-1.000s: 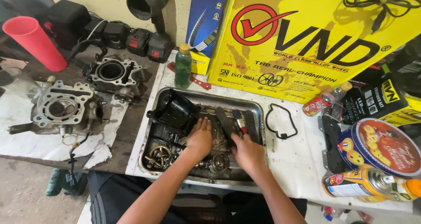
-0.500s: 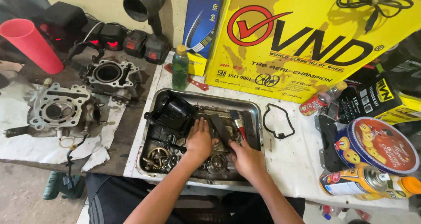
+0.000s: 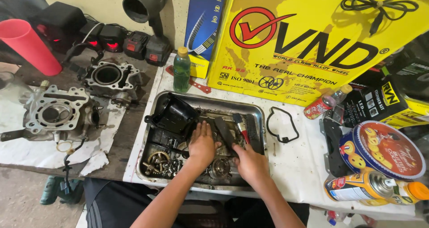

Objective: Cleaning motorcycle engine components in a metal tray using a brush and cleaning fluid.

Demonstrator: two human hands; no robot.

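Your left hand (image 3: 202,144) lies flat, fingers spread, on the oily parts in the metal tray (image 3: 257,121) on the counter (image 3: 295,165) — your right hand (image 3: 250,163) beside it closes on a dark flat piece (image 3: 225,130); red-handled brush (image 3: 241,126) just right.

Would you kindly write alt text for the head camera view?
Both hands reach into a metal tray of oily engine parts: the left hand lies flat, the right hand is beside a red-handled brush. A cylinder block sits left; a yellow box stands behind.
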